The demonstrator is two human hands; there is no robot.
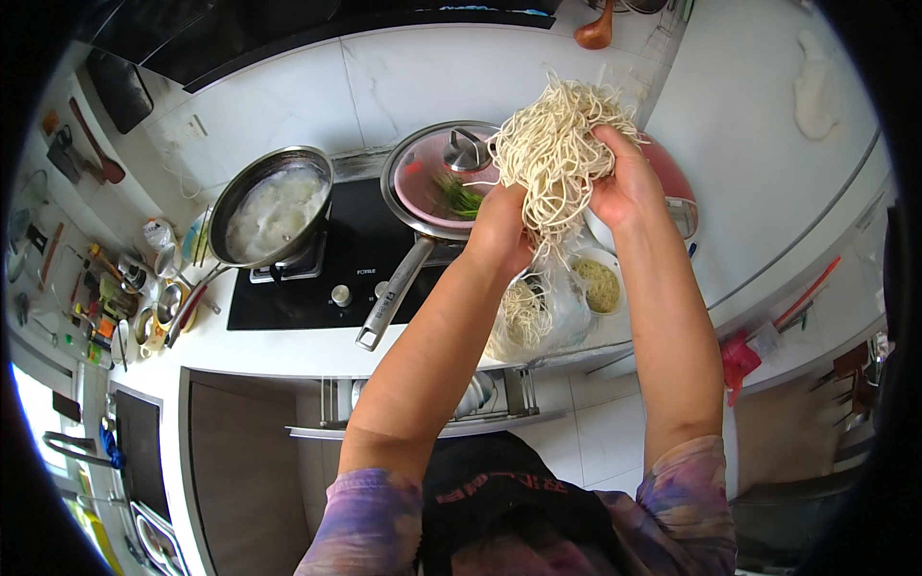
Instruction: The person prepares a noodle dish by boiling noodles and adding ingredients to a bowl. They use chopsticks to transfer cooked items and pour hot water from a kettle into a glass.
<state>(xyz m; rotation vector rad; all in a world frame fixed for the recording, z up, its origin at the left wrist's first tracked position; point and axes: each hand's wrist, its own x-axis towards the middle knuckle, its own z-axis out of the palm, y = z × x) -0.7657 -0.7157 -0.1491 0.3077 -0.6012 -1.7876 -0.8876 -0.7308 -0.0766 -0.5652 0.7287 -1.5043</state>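
Note:
Both my hands hold up a large tangled bundle of pale noodles (558, 144) over the right side of the counter. My left hand (502, 229) grips its lower left part, and my right hand (625, 180) clasps it from the right. Loose strands hang down between my wrists. Beneath them, a clear plastic bag (569, 317) holds more noodles (526, 313). Beside the bag is a white bowl (618, 277) with yellowish shredded food (596, 284) in it. Further left, a pan (325, 183) of frothy, whitish liquid (277, 212) sits on the stove's left burner.
A second pan (396, 291) rests on the black gas hob (288, 306), bearing a pink basin (418, 191) with green vegetables (461, 198) and a lid (467, 153). A drawer (425, 428) stands pulled out below the counter. Utensils and jars crowd the left side.

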